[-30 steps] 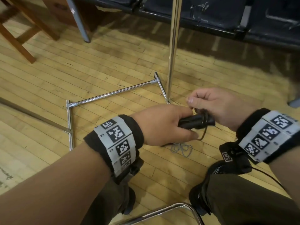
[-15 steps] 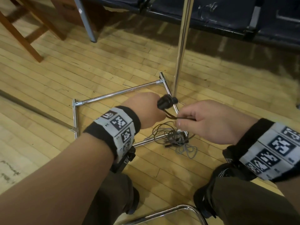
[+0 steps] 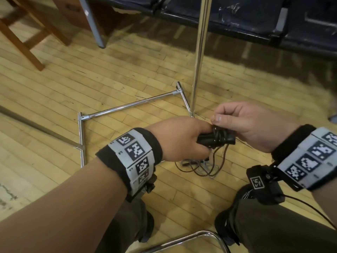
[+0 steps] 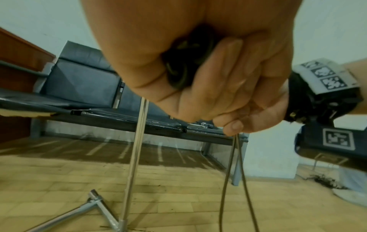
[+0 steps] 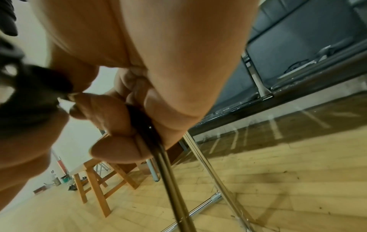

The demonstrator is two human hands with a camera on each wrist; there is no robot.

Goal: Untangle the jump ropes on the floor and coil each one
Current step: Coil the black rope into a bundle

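Note:
My left hand [image 3: 184, 137] grips the black handles [image 3: 215, 139] of a jump rope, held level above the floor with dark cord wound round them. My right hand [image 3: 237, 123] pinches that brown cord [image 3: 225, 152] just above the handles. In the left wrist view the left hand [image 4: 198, 66] curls round the black bundle [image 4: 178, 69], and two strands of cord [image 4: 232, 172] hang down. In the right wrist view the right fingers [image 5: 119, 125] clamp the cord [image 5: 168, 172]. A loose tangle of brown and grey rope [image 3: 200, 167] lies on the floor below both hands.
A chrome rack base [image 3: 127, 106] and its upright pole [image 3: 199, 52] stand on the wooden floor just behind my hands. Dark bench seats [image 3: 237, 19] line the back, wooden stool legs [image 3: 27, 37] are at far left. A chrome tube [image 3: 182, 238] curves between my knees.
The left hand turned the handles from upright to level and moved right. The right hand rose to the handles with the cord, and more cord now wraps them.

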